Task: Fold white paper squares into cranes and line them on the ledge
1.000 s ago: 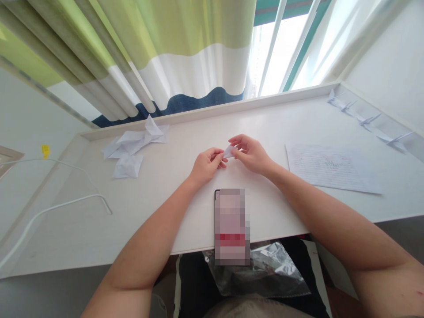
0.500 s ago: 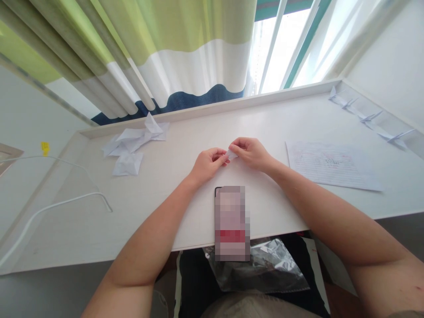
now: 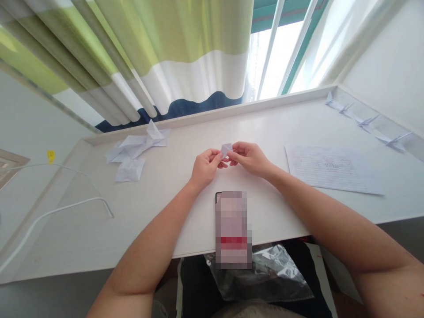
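A small folded piece of white paper point(image 3: 226, 150) is held up between my two hands above the middle of the desk. My left hand point(image 3: 206, 166) pinches its left side between thumb and fingers. On the opposite side, my right hand point(image 3: 249, 158) grips the paper with thumb and forefinger. Just below my hands, a phone point(image 3: 232, 221) with a blurred-out screen lies at the desk's front edge. The paper's lower folds are partly hidden by my fingertips.
Several folded white papers point(image 3: 132, 148) lie at the back left. A written sheet point(image 3: 331, 170) is on the right, with several folded paper pieces point(image 3: 367, 123) along the right edge. A white cable point(image 3: 73, 204) curves over the left side. A clear plastic bag point(image 3: 265, 278) rests on my lap.
The folded paper has turned and risen between my fingers, so more of its face shows. My right hand has moved slightly lower on it. The view has tilted up a little.
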{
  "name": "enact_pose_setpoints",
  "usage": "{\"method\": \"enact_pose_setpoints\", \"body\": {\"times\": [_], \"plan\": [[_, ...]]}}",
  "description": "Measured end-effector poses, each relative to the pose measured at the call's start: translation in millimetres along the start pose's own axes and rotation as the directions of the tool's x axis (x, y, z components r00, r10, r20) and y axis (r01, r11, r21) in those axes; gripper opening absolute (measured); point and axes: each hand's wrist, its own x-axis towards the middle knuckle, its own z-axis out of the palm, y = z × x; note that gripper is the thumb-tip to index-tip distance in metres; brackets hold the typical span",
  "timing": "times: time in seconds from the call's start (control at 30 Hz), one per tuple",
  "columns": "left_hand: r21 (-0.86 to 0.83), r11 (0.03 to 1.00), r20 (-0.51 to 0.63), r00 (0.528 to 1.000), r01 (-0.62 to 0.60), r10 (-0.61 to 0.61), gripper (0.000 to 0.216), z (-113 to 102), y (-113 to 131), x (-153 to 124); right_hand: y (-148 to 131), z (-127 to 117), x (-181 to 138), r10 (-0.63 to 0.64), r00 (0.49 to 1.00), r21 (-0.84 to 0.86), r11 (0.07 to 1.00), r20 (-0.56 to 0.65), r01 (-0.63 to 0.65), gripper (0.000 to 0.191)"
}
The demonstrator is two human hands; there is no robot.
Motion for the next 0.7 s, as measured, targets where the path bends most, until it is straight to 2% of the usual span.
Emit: {"method": "enact_pose_setpoints", "body": {"times": [0.13,0.27,0.43,0.57,0.7], "plan": [[0.001,1.000,0.025,1.000,-0.003,0.002,0.036,2.4,-3.3,-0.2,-4.4,0.7,-0.8,-0.092,0.996,-0.001,0.996,-0.015,0.092,0.040],[0.056,0.996,-0.070,0.995,-0.068,0.072,0.038,2.2,-6.1,1.2,-4.5,-1.3,-0.9,-0.150,0.989,-0.100,0.984,-0.015,0.148,0.037],[0.023,0.995,-0.089,0.991,-0.102,0.104,0.043,0.4,-4.9,2.2,-3.1,-0.2,-2.4,-0.133,0.991,-0.113,0.985,0.016,0.134,0.038],[0.047,0.993,-0.100,0.989,-0.107,0.111,0.041,1.7,-0.6,-0.4,-2.8,2.9,-3.0,-0.105,0.994,-0.093,0.990,-0.025,0.103,0.042],[0.059,0.991,-0.118,0.985,-0.121,0.128,0.040,5.7,2.5,-1.4,-3.2,5.4,-2.6,-0.131,0.989,-0.043,0.991,-0.062,0.128,0.047]]}}
